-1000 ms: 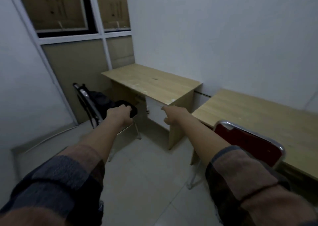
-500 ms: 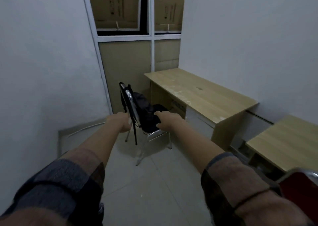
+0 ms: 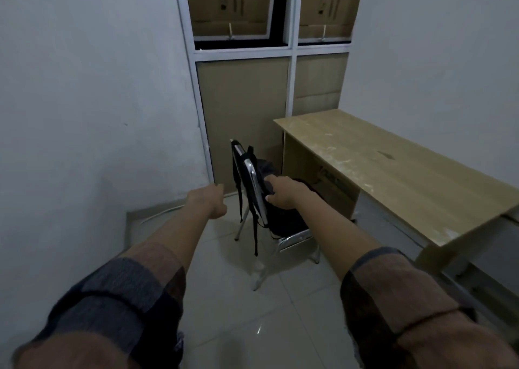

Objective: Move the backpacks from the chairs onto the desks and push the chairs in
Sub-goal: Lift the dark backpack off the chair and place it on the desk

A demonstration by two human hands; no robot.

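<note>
White walls and pale floor tiles (image 3: 224, 321) are boxing in a narrow corner, with a cardboard-backed window frame (image 3: 290, 51) at the far end. Along the right wall a light wood desk (image 3: 393, 166) is standing with its top bare, so there is plenty of landing room for the bag. Just left of it, pulled out and angled away, a chrome folding chair (image 3: 254, 188) is carrying a black backpack (image 3: 283, 214), which is sitting on the seat and leaning on the backrest, straps dangling behind the frame toward the floor.

The right hand (image 3: 282, 193) is reaching over the backrest and closing on the bag's upper fabric, fingers curled round a fold, thumb underneath; likely the grab point for lifting it clear. The left hand (image 3: 209, 201) is hovering left of the chair, loosely curled, holding nothing, apart from the frame; probably waiting to steady the chair or catch the straps.

Judgement: lift not yet begun, bag not yet on the desk, chair not pushed in. Hanging straps could be snagging the backrest on the way up.
</note>
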